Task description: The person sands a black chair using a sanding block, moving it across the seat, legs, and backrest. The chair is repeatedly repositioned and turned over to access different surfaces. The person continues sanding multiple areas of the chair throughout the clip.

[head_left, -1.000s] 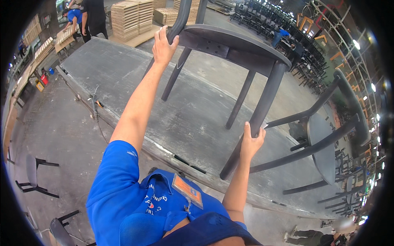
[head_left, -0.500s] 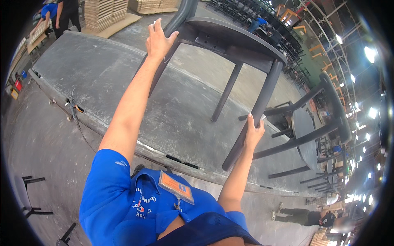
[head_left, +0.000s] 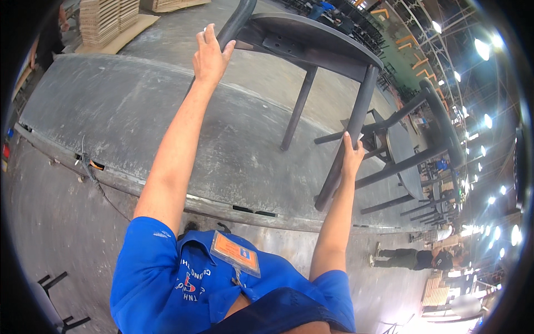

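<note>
A dark grey wooden chair [head_left: 320, 42] stands on a long, dark, scuffed worktable in front of me. My left hand [head_left: 210, 61] is at the chair's upper left post, thumb and fingers around it, with a scrap of white at the fingertips. Lower down, my right hand [head_left: 351, 158] is closed around the near right leg, its thumb lying along the wood. Something small and white shows past its fingers, too little to name. My left forearm hides part of the chair's left side.
A second dark chair [head_left: 409, 158] lies on its side at the right of the worktable [head_left: 128, 122]. A cable [head_left: 89, 164] hangs over the near edge. Stacked wooden boards [head_left: 108, 22] stand beyond the table at the left. Another person [head_left: 411, 259] stands at the far right.
The view has shifted, so the table and the chairs sit differently in the picture. My right hand has moved up slightly with the leg; both hands stay at the same chair.
</note>
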Demonstrator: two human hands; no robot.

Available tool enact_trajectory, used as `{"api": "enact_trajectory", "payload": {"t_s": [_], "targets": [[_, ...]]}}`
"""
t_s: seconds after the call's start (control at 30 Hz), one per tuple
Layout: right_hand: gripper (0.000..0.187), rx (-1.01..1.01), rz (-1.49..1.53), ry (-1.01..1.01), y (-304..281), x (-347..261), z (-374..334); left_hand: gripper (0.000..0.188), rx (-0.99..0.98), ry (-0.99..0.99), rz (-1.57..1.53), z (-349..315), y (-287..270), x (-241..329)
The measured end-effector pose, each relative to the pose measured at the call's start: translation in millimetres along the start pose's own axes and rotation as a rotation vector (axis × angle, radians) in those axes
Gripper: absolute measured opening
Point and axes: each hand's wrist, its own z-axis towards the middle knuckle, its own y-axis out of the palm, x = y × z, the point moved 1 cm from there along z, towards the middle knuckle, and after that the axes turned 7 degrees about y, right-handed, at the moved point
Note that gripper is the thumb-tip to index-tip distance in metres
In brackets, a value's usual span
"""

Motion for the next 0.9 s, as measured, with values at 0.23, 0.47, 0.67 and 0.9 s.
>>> {"api": "enact_trajectory", "payload": {"t_s": [0.23, 0.47, 0.67, 0.9], "targets": [[0.07, 0.28, -0.499, -0.222, 14.0, -52.3, 59.2, 0.067, 0.027, 0.0, -0.063, -8.1, -14.6, 2.6], [0.074, 0.396, -0.62, -0.291, 34.5, -111.9, 102.0, 0.065, 0.035, 0.041, -0.085, -21.6, -27.0, 2.3], [0.075, 0.381, -0.594, -0.224, 36.6, -94.4, 82.1, 0.063, 0.046, 0.045, -0.093, -21.7, -26.3, 0.8], [0.059, 0.231, -0.446, -0.03, 12.0, 0.8, -8.5, 0.065, 0.123, 0.125, -0.019, -6.1, -4.4, -7.0]]}}
